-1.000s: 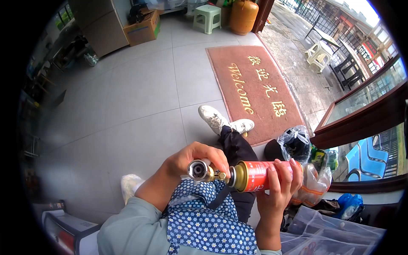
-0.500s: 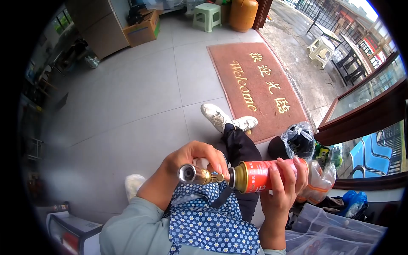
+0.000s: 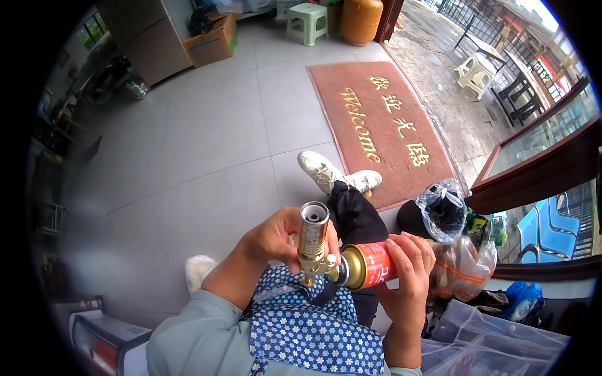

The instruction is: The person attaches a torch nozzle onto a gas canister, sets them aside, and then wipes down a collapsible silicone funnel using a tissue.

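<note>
Swung round since half a second ago, the metal blowtorch head (image 3: 312, 241) points its round nozzle toward the top of the view instead of the left, while joined to a red gas canister (image 3: 374, 266) held sideways. Both hands are grasping: the left hand (image 3: 274, 239) grips the blowtorch head, the right hand (image 3: 406, 269) wraps the canister, above the seated person's blue flowered apron (image 3: 307, 326). Beyond, a reddish-brown "Welcome" mat (image 3: 392, 182) lies on gray floor tiles (image 3: 213, 138).
</note>
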The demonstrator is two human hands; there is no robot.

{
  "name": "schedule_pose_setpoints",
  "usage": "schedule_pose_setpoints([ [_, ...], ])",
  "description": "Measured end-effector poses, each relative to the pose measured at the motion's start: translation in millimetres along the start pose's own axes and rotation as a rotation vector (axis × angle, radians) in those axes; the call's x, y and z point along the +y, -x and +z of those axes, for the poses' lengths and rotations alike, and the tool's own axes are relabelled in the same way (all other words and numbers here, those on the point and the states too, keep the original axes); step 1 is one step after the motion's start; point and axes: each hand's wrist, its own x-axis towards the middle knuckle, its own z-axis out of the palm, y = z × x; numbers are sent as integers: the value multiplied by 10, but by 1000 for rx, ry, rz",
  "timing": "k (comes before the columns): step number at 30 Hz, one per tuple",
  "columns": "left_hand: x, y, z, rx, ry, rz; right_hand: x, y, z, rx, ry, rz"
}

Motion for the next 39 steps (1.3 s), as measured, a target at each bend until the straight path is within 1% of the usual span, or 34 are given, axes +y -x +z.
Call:
schedule_pose_setpoints([
  [6, 8, 7, 13, 3, -32, -14, 12, 34, 48, 2, -51, 9],
  [14, -28, 24, -5, 28, -90, -31, 7, 39, 42, -21, -31, 12],
  [19, -22, -4, -11, 60, -65, -67, 3, 61, 35, -48, -51, 35],
  [21, -34, -39, 14, 112, -138, 32, 0, 65, 27, -100, -98, 60],
  [28, -65, -23, -22, 104, -114, 33, 20, 96, 39, -186, -201, 108],
  [30, -70, -24, -16, 108, -121, 35, 51, 126, 73, -219, -318, 142],
  [31, -70, -25, -13, 112, -129, 36, 55, 132, 76, -220, -316, 141],
  [33, -57, -31, 1, 118, -150, 34, 56, 141, 84, -297, -512, 248],
  [39, -71, -20, -3, 148, -194, 39, 101, 171, 124, -357, -581, 233],
])
